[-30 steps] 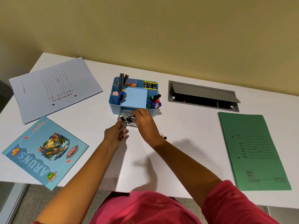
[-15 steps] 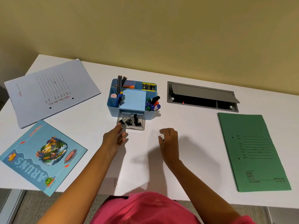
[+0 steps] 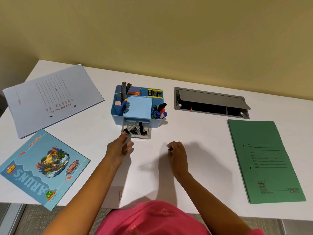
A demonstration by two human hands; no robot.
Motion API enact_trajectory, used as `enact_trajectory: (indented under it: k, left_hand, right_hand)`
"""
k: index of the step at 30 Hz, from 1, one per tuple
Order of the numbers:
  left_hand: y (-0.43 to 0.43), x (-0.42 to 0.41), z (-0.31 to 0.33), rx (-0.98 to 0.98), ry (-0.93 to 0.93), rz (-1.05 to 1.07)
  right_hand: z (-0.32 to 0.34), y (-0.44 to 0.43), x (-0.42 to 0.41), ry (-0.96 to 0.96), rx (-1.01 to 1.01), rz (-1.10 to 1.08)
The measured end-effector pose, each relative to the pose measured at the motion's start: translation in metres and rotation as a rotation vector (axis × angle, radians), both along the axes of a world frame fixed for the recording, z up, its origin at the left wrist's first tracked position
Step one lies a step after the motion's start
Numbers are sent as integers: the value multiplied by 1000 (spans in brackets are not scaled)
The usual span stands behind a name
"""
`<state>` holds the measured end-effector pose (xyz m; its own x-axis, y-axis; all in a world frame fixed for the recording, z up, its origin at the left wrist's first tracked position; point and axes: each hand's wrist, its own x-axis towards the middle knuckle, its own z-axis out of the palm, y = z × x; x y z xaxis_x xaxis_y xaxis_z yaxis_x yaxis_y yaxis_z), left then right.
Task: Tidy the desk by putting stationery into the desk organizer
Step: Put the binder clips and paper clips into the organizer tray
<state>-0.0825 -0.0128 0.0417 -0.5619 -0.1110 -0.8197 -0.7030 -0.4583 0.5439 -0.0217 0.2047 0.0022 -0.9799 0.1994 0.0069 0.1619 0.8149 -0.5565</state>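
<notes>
A light blue desk organizer point(image 3: 118, 116) stands at the middle of the white desk, holding pencils, markers, staple boxes and a pad. Its clear drawer point(image 3: 149, 131) is pulled out at the front and holds several black binder clips point(image 3: 135, 130). My left hand point(image 3: 121, 149) rests on the desk with a fingertip at the drawer's front left corner, holding nothing. My right hand point(image 3: 177, 152) is to the right of the drawer, fingers closed on a small black binder clip point(image 3: 168, 147) whose wire loop sticks out. A paper clip point(image 3: 120, 195) lies near the desk's front edge.
A white ruled file point(image 3: 50, 97) and a blue notebook point(image 3: 44, 168) lie at the left. A green file point(image 3: 264, 160) lies at the right. A grey cable hatch point(image 3: 211, 102) is open behind it. The wall runs along the desk's far edge.
My right hand left the drawer, moved right and toward me, and closed on the binder clip that lay on the desk. My left hand stayed at the drawer's corner.
</notes>
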Motion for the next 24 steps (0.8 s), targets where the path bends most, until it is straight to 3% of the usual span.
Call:
enact_trajectory:
  k: [3, 9, 12, 17, 24]
  left_hand:
    - [0, 1, 2, 2, -6, 10]
    - [2, 2, 8, -2, -3, 10]
    - [3, 3, 14, -7, -3, 4]
    - [3, 5, 19, -12, -15, 2]
    - [3, 8, 30, 2, -18, 0]
  right_hand:
    - [16, -9, -10, 116, 5, 42]
    - [61, -52, -32, 538, 21, 225]
    - [67, -73, -48, 443, -49, 298]
    - [57, -93, -68, 333, 15, 352]
    - [48, -97, -71, 320, 97, 400]
